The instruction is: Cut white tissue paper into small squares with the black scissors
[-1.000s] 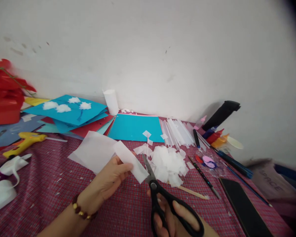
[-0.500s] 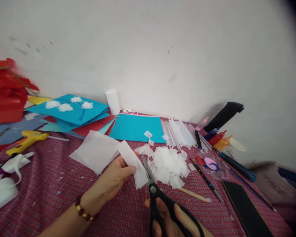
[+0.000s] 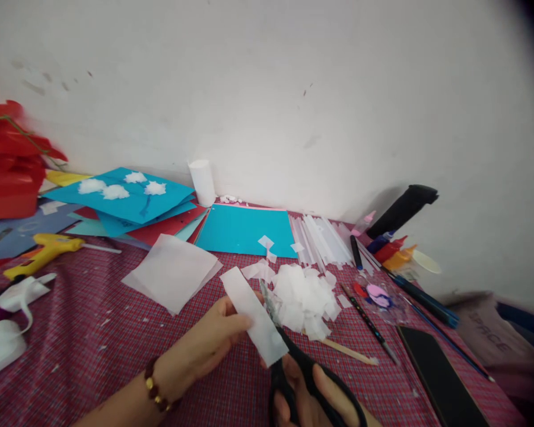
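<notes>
My left hand (image 3: pixel 213 343) pinches a white tissue-paper strip (image 3: pixel 253 314) over the red checked tablecloth (image 3: pixel 93 344). My right hand (image 3: pixel 314 400) grips black-handled scissors (image 3: pixel 293 367) at the bottom edge; their blades point up and left, partly behind the strip. Just beyond the blades lies a pile of cut white paper squares (image 3: pixel 305 296). A stack of white tissue sheets (image 3: pixel 171 271) lies to the left of my left hand.
Turquoise card (image 3: pixel 244 231) and a stack of coloured cards (image 3: pixel 129 201) lie by the wall. A yellow glue gun (image 3: pixel 40 252) is at left, red paper (image 3: pixel 9 160) beyond it. Straws (image 3: pixel 320 237), pens, glue bottles (image 3: pixel 391 252) and a black phone (image 3: pixel 440 373) lie at right.
The strip has slid right and down across the scissor blades, now covering their pivot. My left hand moved slightly right with it.
</notes>
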Demonstrator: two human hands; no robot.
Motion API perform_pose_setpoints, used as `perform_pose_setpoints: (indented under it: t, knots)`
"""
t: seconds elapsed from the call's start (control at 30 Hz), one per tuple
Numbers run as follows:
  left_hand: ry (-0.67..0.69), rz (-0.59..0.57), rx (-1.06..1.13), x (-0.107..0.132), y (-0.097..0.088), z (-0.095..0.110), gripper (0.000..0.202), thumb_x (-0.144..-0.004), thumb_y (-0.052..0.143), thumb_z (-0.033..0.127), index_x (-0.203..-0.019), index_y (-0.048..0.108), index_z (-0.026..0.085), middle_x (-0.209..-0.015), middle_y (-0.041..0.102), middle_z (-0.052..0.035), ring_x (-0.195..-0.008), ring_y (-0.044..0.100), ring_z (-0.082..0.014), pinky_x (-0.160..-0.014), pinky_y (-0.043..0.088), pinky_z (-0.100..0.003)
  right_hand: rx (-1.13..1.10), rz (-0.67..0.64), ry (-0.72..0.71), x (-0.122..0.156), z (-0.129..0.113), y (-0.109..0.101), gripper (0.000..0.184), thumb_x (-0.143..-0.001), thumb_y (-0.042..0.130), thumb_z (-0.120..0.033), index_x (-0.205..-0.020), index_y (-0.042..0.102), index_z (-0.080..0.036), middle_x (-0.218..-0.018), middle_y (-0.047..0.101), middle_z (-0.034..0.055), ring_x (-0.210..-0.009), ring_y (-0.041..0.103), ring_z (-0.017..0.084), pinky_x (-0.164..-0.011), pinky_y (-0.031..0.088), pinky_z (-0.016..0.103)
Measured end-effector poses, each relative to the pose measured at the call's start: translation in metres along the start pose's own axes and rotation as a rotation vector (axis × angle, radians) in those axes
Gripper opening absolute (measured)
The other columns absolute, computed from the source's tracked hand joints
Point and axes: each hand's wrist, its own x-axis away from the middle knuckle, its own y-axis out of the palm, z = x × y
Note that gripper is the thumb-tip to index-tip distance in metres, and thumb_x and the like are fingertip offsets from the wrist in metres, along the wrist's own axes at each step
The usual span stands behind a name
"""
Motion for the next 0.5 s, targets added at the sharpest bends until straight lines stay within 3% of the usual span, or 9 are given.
perform_pose_setpoints:
  t: [0.17, 0.3, 0.5]
  knots:
    - [-0.015, 0.055, 0.121, -0.0017, 0.0007, 0.0035, 0.027, -0.077, 0.067, 0.037, -0.086, 0.071, 0.013, -0.078, 0.072, -0.0087, -0.076, 0.066, -0.0219, -0.075, 0.048, -0.033, 0.038, 0.066, -0.014, 0.0013, -0.0015, 0.0059, 0.046, -0.083, 0.061, -0.056, -0.112, 0.060, -0.020, -0.088, 0.064, 0.0049, -0.069, 0.056, 0.013, -0.066, 0.038, 0.025]
    - [-0.032, 0.126, 0.120, -0.0045, -0.0020, 0.0022, 0.021, -0.075, 0.066, 0.030, -0.080, 0.073, 0.010, -0.076, 0.073, -0.0102, -0.076, 0.066, -0.0218, -0.076, 0.049, -0.033, 0.100, 0.059, -0.025, -0.0018, -0.0026, 0.0094, 0.049, -0.082, 0.061, -0.057, -0.114, 0.060, -0.021, -0.084, 0.065, 0.0039, -0.066, 0.054, 0.013, -0.064, 0.039, 0.026]
    - [-0.034, 0.098, 0.097, -0.0055, -0.0023, 0.0027, 0.018, -0.070, 0.065, 0.026, -0.078, 0.072, 0.011, -0.074, 0.073, -0.0099, -0.082, 0.066, -0.0251, -0.075, 0.048, -0.034, 0.101, 0.097, 0.005, 0.0026, -0.0019, 0.0086, 0.048, -0.081, 0.061, -0.060, -0.106, 0.064, -0.018, -0.083, 0.066, 0.0050, -0.066, 0.056, 0.014, -0.067, 0.041, 0.027]
